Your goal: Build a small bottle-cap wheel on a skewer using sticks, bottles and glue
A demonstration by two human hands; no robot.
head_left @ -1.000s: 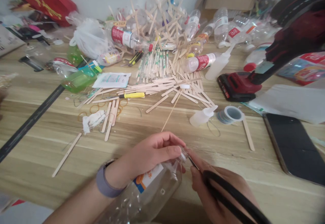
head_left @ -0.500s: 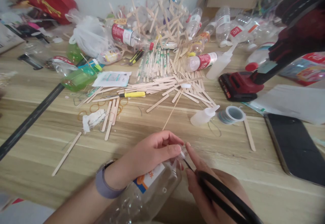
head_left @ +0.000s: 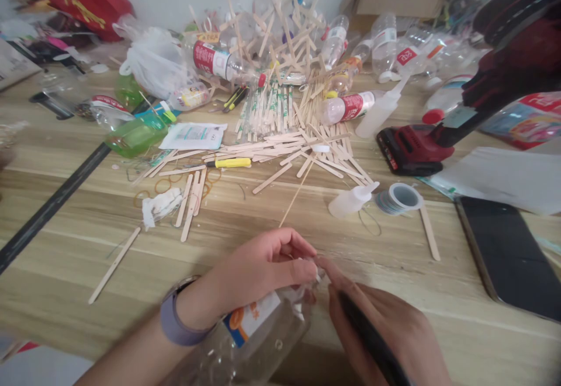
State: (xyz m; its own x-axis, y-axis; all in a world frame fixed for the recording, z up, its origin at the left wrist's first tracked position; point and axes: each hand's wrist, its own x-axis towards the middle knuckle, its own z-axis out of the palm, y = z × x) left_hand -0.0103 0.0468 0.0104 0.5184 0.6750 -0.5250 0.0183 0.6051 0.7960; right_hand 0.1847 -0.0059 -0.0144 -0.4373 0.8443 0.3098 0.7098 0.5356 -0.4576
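Note:
My left hand (head_left: 274, 266), with a purple band at the wrist, is closed around the neck end of a clear plastic bottle (head_left: 267, 348). The bottle lies tilted at the table's near edge, its white, blue and orange label (head_left: 252, 319) partly under the wrist. In my right hand (head_left: 385, 322) are black-handled scissors (head_left: 366, 333), pointed at the bottle's neck. Their blades are hidden behind the fingers. Both hands' fingertips meet at the neck, where a crumpled clear and white edge shows.
Loose wooden sticks (head_left: 272, 178), a yellow-handled tool (head_left: 232, 163) and a small squeeze bottle (head_left: 350, 199) lie beyond my hands. To the right are a spool (head_left: 400, 198), a phone (head_left: 504, 249) and a red cordless power tool (head_left: 414, 151). Plastic bottles (head_left: 350, 105) crowd the back.
The scissors have turned, their two handles now lining up as one, and my right hand has rolled slightly. The bottle and my left hand have shifted a little down.

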